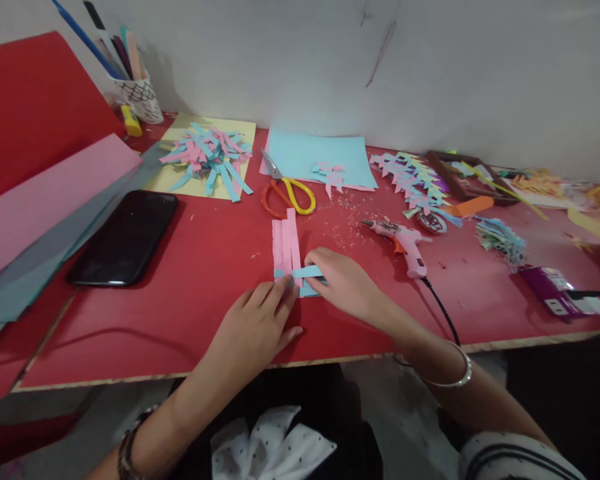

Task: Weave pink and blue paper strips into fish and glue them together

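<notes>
Several pink paper strips [284, 241] stand side by side on the red table, with blue strips crossing their lower ends. My left hand [255, 320] presses its fingertips on the lower end of this woven piece, thumb held apart and nothing gripped. Bent over the right side of the piece, my right hand [347, 287] pinches a blue paper strip [307, 271] between thumb and fingers. Another blue strip [310, 288] lies below it, partly hidden by the hand. Just beyond the pink strips are yellow-and-red-handled scissors [290, 190].
A pink glue gun [403, 243] lies to the right, its black cord running off the table edge. A phone [125, 237] is at left. Behind are a strip pile [213, 157], blue sheets [320, 150], a woven chain [407, 180] and a pen cup [143, 100].
</notes>
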A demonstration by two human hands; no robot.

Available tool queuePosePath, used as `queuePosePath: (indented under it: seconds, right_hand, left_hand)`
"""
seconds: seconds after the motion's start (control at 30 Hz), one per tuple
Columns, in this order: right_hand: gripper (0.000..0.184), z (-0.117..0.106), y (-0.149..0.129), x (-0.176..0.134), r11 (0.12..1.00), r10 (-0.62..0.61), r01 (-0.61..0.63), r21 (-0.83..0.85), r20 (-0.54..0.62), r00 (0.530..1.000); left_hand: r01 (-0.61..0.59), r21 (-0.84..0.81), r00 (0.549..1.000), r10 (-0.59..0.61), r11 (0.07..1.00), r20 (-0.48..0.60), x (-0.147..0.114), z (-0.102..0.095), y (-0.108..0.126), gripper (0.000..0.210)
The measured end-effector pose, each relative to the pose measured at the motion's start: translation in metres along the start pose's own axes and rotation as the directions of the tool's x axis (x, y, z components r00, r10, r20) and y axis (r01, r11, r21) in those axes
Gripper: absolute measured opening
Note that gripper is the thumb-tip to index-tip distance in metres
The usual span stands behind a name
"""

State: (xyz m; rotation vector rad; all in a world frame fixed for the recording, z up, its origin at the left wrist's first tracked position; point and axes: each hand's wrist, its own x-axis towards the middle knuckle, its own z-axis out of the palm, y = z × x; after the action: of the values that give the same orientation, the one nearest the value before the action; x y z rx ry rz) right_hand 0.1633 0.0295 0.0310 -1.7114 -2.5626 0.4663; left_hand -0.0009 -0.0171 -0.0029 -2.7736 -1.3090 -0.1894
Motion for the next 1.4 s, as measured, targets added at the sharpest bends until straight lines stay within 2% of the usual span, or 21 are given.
queuePosePath:
  seconds: [0.17,0.27,0.4,0.57,0.83,1.17,1.4]
  right_hand:
    - [0.019,-0.004,0.006,0.000,0.989,0.008,-0.010,0.150,0.016,1.000]
    - [0.014,-0.007,0.011,0.001,0.984,-0.006,-0.002,0.177,0.045,0.999]
    - [0.018,-0.011,0.012,0.003,0.986,-0.039,0.028,0.166,0.063,0.997]
    - [0.019,-0.011,0.007,0.007,0.992,-0.012,0.002,0.123,0.074,0.997]
    - [0.021,0.002,0.017,0.011,0.975,-0.142,0.128,0.181,0.066,0.988]
    - [0.023,0.001,0.024,0.015,0.962,-0.201,0.177,0.209,0.102,0.974]
    - [0.022,0.001,0.026,0.015,0.963,-0.200,0.176,0.202,0.102,0.975]
  left_hand:
    - [0.003,0.014,1.000,-0.003,1.000,-0.008,-0.001,0.001,0.001,0.044]
    - [0.006,0.016,1.000,-0.006,1.000,-0.018,-0.001,0.001,0.001,0.044]
    - [0.007,0.013,1.000,-0.007,1.000,-0.013,-0.001,0.002,0.001,0.044]
    - [0.012,-0.005,1.000,-0.012,1.000,-0.029,-0.002,0.002,0.001,0.043]
    - [0.010,-0.034,0.998,-0.012,0.999,-0.064,-0.002,0.002,0.001,0.041]
    - [0.006,-0.032,0.996,-0.009,0.999,-0.092,-0.004,0.006,0.001,0.046]
    - [-0.002,-0.020,0.998,0.001,1.000,-0.057,-0.005,0.009,0.001,0.047]
